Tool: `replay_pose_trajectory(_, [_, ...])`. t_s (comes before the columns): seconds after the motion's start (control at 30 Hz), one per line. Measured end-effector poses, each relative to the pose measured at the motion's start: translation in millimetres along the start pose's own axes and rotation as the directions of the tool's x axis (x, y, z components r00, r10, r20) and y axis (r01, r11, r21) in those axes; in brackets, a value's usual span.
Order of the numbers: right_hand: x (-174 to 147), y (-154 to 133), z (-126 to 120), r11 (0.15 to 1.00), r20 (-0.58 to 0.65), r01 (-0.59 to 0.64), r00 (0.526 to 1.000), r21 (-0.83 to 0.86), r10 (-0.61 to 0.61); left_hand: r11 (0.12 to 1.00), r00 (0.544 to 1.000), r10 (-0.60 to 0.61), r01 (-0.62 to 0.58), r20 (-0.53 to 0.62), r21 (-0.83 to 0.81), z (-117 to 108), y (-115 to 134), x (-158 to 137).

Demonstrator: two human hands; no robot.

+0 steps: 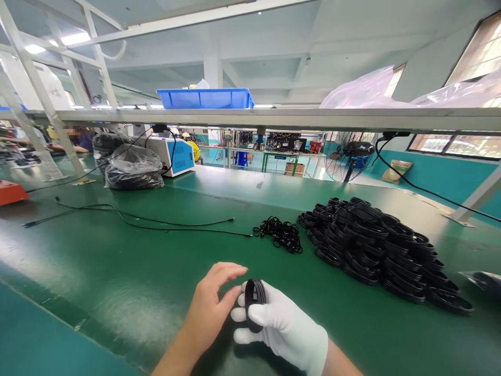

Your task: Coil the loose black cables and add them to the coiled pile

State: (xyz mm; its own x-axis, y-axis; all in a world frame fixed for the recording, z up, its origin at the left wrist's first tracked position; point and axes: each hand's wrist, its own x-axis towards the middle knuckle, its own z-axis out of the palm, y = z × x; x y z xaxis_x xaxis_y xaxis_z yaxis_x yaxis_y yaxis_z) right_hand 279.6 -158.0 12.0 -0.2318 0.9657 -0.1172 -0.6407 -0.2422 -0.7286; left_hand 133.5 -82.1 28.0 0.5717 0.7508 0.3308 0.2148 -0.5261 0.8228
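My right hand [285,321], in a white glove, grips a small coil of black cable [250,308] between thumb and fingers, low over the green table [176,261]. My bare left hand [213,303] is just to the left of the coil, its thumb and forefinger apart. The left thumb tip is close to the coil's left side; I cannot tell whether it touches. Beyond my hands lies a small heap of black rings or ties [279,233]. A big pile of coiled black cables [376,245] sits to the right.
Two uncoiled black cables [156,225] stretch across the table's left side. Behind them are a plastic bag of dark items [133,167] and a blue-and-white machine [176,156]. A shelf [282,119] above the far side carries a blue bin [205,98] and pinkish plastic bags [360,91].
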Motion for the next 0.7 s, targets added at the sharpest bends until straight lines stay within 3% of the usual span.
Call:
replay_pose_trajectory(0.07, [2.4, 1.9, 1.9, 0.997, -0.062, -0.008, 0.998, -0.083, 0.003, 0.974, 0.983, 0.160, -0.144, -0.085, 0.173, 8.7, 0.3, -4.6])
replay_pose_trajectory(0.17, [3.9, 2.8, 4.2, 0.989, -0.036, -0.018, 0.999, -0.148, 0.013, 0.875, 0.914, 0.397, -0.348, -0.086, 0.337, 20.2, -0.6, -8.3])
replay_pose_trajectory(0.27, [2.4, 1.3, 5.6, 0.989, -0.007, -0.031, 1.000, -0.145, 0.030, 0.801, 0.861, 0.497, -0.407, -0.108, 0.440, 26.7, -3.2, -8.7])
replay_pose_trajectory(0.4, [0.2, -1.3, 7.8, 0.984, -0.046, -0.054, 0.998, -0.168, 0.047, 0.813, 0.885, 0.449, -0.348, -0.123, 0.468, 25.6, -4.9, -7.5])
replay_pose_trajectory(0.57, [3.3, 1.2, 9.1, 0.962, -0.164, -0.063, 0.986, -0.266, 0.019, 0.921, 0.982, 0.185, -0.161, -0.035, 0.354, 16.4, 4.1, -1.7])
replay_pose_trajectory(0.7, [8.9, 5.8, 4.2, 0.947, -0.183, -0.023, 0.982, -0.321, -0.038, 0.946, 0.995, 0.102, -0.094, -0.009, 0.311, 17.1, 7.2, 2.0])
